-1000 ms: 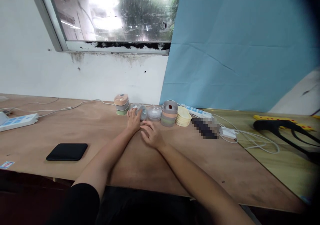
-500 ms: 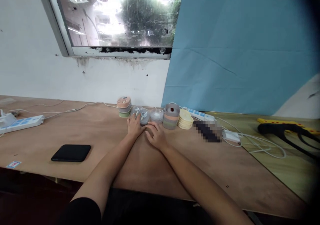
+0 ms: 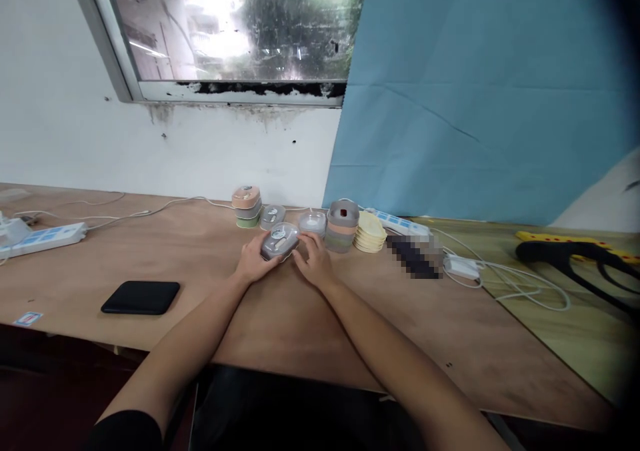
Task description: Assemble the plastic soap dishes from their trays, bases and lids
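Steadying box (image 3: 281, 239): my left hand (image 3: 253, 260) is gripping its left side; right hand (image 3: 315, 261) is touching its right, hold unclear.
Bowls (image 3: 313, 224): standing just beyond box.
Next move: likely calling for even pressure.

I see grey on the box (image 3: 280, 241) between my left hand (image 3: 253, 261) and right hand (image 3: 315, 262), with a whitish print on its lid. Beyond it, a second box (image 3: 273, 217) is grey with a whitish print too. Left of these, one stack (image 3: 247, 207) goes peach, grey, green from the top down; to the right, another stack (image 3: 341, 230) is banded grey, peach and greenish grey, beside pale yellow lids (image 3: 370, 233). The case (image 3: 141, 297) at my near left is plain black, like my sleeve (image 3: 129, 431), and the tabletop (image 3: 320, 344) is brown.
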Demonstrator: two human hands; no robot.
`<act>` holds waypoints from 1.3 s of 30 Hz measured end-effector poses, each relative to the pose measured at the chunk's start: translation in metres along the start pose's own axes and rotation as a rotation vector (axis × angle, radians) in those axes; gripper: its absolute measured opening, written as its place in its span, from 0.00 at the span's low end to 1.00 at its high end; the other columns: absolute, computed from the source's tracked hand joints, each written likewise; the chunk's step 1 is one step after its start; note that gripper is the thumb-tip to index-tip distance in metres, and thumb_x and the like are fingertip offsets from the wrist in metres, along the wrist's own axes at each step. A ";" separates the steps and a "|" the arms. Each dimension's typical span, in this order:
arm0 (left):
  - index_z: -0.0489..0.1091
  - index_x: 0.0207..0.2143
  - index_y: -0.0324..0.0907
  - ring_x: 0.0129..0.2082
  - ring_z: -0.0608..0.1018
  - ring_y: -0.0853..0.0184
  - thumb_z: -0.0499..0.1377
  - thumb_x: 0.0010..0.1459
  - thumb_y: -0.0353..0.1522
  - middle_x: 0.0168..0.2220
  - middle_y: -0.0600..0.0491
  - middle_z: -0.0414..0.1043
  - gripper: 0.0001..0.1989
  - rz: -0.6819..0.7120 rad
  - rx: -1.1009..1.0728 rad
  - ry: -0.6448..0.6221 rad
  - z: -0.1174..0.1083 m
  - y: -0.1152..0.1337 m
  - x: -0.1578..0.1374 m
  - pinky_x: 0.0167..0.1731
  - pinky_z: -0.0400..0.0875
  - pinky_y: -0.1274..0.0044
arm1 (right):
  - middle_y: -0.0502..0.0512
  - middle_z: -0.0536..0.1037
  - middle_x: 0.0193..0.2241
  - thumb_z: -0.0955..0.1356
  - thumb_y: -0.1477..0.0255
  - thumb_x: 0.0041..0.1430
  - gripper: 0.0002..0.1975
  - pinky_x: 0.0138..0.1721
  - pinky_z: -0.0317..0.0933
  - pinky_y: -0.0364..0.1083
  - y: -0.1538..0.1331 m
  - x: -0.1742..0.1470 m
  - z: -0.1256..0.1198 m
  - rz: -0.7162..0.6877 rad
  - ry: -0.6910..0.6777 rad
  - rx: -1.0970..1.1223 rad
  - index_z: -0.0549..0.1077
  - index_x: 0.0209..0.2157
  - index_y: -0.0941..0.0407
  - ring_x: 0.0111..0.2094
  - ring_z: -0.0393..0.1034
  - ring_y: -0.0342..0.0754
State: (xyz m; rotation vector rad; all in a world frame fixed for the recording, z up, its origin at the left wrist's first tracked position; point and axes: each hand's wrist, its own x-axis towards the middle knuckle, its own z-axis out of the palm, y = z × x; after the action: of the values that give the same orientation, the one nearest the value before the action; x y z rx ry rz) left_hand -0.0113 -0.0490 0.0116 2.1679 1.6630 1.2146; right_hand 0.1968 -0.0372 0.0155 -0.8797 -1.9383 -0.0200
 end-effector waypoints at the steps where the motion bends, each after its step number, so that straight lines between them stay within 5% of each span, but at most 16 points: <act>1: 0.52 0.62 0.45 0.55 0.67 0.54 0.62 0.49 0.45 0.57 0.45 0.63 0.40 0.014 -0.058 0.002 -0.002 -0.003 -0.002 0.54 0.59 0.63 | 0.62 0.67 0.52 0.64 0.65 0.59 0.20 0.56 0.58 0.56 0.001 0.001 0.000 0.003 -0.001 -0.001 0.65 0.53 0.55 0.54 0.61 0.55; 9: 0.45 0.63 0.36 0.53 0.68 0.56 0.55 0.56 0.47 0.57 0.40 0.61 0.40 0.104 -0.455 -0.011 0.011 -0.024 0.007 0.54 0.60 0.64 | 0.63 0.59 0.60 0.65 0.57 0.59 0.32 0.60 0.51 0.58 0.004 -0.001 0.001 0.001 -0.176 0.094 0.55 0.61 0.55 0.61 0.52 0.57; 17: 0.50 0.61 0.34 0.39 0.73 0.59 0.55 0.55 0.49 0.44 0.44 0.70 0.39 0.021 -0.504 -0.047 0.001 -0.029 0.010 0.44 0.67 0.66 | 0.58 0.73 0.49 0.65 0.55 0.58 0.24 0.49 0.63 0.52 0.017 -0.005 0.018 0.327 -0.263 0.384 0.68 0.52 0.53 0.48 0.69 0.52; 23: 0.43 0.64 0.37 0.40 0.74 0.59 0.57 0.54 0.48 0.43 0.45 0.72 0.44 0.090 -0.470 -0.146 -0.007 -0.025 0.006 0.44 0.67 0.66 | 0.58 0.79 0.37 0.64 0.48 0.52 0.26 0.31 0.69 0.49 0.031 -0.001 0.025 0.704 -0.020 0.687 0.73 0.39 0.56 0.29 0.74 0.50; 27: 0.41 0.65 0.38 0.45 0.75 0.56 0.60 0.51 0.49 0.47 0.42 0.72 0.48 0.160 -0.435 -0.229 -0.005 -0.025 0.004 0.47 0.66 0.65 | 0.61 0.78 0.37 0.63 0.45 0.51 0.30 0.22 0.68 0.47 0.036 0.003 0.019 0.842 0.175 0.733 0.71 0.40 0.57 0.22 0.73 0.48; 33: 0.59 0.59 0.42 0.48 0.74 0.57 0.54 0.57 0.48 0.52 0.45 0.69 0.32 0.010 -0.238 -0.025 0.000 -0.005 0.011 0.49 0.67 0.65 | 0.62 0.78 0.40 0.60 0.48 0.56 0.30 0.28 0.71 0.50 0.025 0.006 0.014 0.772 0.237 0.694 0.66 0.49 0.58 0.28 0.75 0.50; 39: 0.60 0.59 0.47 0.55 0.69 0.56 0.61 0.53 0.44 0.57 0.48 0.66 0.32 0.270 -0.007 -0.100 0.013 0.035 0.031 0.54 0.61 0.64 | 0.64 0.77 0.42 0.59 0.54 0.61 0.34 0.32 0.72 0.53 0.015 0.004 0.018 0.659 0.168 0.712 0.48 0.62 0.57 0.33 0.76 0.54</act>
State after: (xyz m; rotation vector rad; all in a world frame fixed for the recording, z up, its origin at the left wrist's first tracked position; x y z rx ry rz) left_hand 0.0247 -0.0311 0.0379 2.4663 1.3588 1.1479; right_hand 0.1902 -0.0172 0.0043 -0.9296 -1.2675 0.8961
